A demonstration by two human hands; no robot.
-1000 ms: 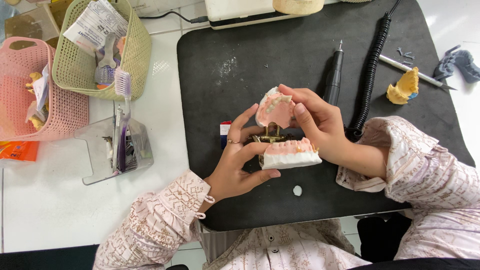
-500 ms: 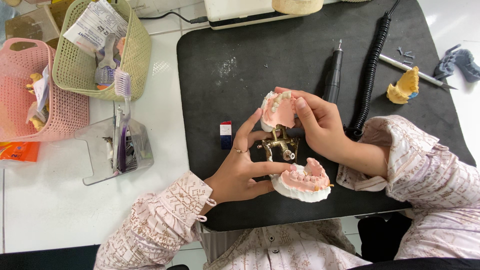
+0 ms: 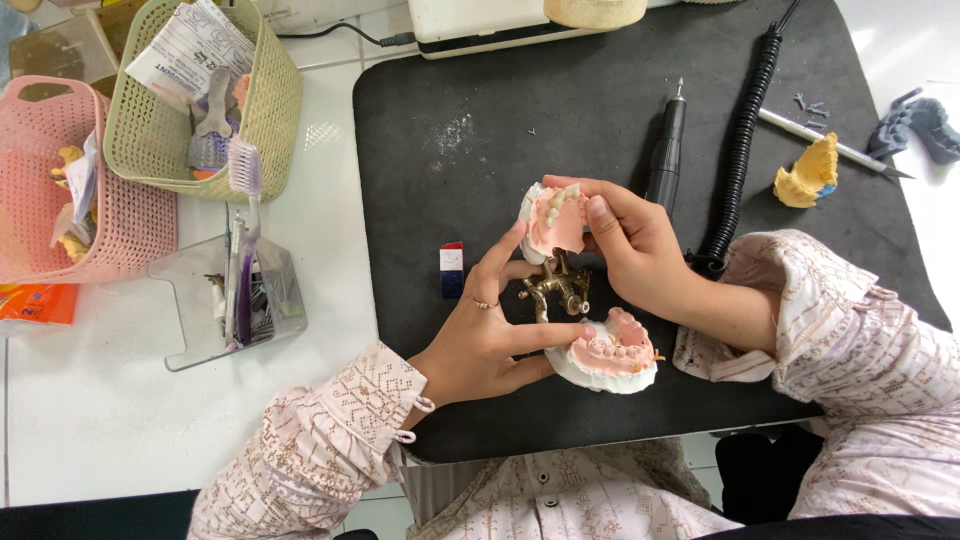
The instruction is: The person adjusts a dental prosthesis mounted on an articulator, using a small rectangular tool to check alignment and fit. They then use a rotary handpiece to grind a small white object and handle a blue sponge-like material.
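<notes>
A brass hinged articulator (image 3: 556,288) carries two white plaster dental casts with pink wax gums, and it is swung wide open. My right hand (image 3: 640,250) grips the upper cast (image 3: 553,220), thumb on its pink face, tilting it back. My left hand (image 3: 490,335) steadies the lower cast (image 3: 610,355), with the index finger laid along its left side and another finger reaching up beside the upper cast. Both casts sit over the black mat (image 3: 470,130).
A black handpiece (image 3: 668,145) and coiled cable (image 3: 740,140) lie on the mat beyond my right hand. A small red, white and blue block (image 3: 452,270), yellow cast (image 3: 808,175), green basket (image 3: 205,95), pink basket (image 3: 70,185) and clear holder with a toothbrush (image 3: 240,290) are around.
The articulator went from closed, with the casts together, to open: the lower cast dropped toward me and the upper cast tipped back.
</notes>
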